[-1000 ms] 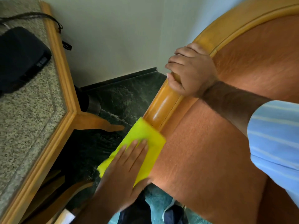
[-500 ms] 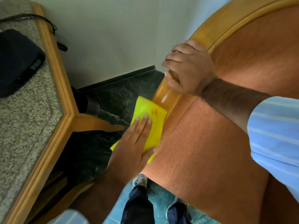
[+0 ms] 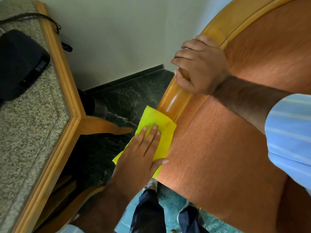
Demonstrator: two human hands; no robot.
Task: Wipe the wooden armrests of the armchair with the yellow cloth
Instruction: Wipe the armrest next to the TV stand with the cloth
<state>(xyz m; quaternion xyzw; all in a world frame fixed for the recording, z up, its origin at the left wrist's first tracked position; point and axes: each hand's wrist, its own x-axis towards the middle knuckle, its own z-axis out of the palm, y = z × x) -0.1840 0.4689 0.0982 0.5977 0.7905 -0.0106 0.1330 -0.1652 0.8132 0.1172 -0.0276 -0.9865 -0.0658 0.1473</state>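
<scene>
The armchair's wooden armrest (image 3: 175,100) curves from lower centre up to the top right, edging the orange upholstery (image 3: 218,140). My left hand (image 3: 139,157) lies flat on the yellow cloth (image 3: 156,121), pressing it over the lower end of the armrest, fingers together and thumb out toward the upholstery. My right hand (image 3: 200,64) is wrapped around the armrest higher up, fingers curled over its outer side. The wood under the cloth is hidden.
A granite-topped table with a wooden rim (image 3: 67,91) stands close on the left, with a black device (image 3: 18,64) and a cable on it. Between table and chair is a narrow gap of dark green floor (image 3: 127,98). A white wall is behind. My legs and shoes show below.
My left hand slid the cloth up the armrest from its lower end toward my right hand, then eased back slightly. My right hand kept its grip on the wood.
</scene>
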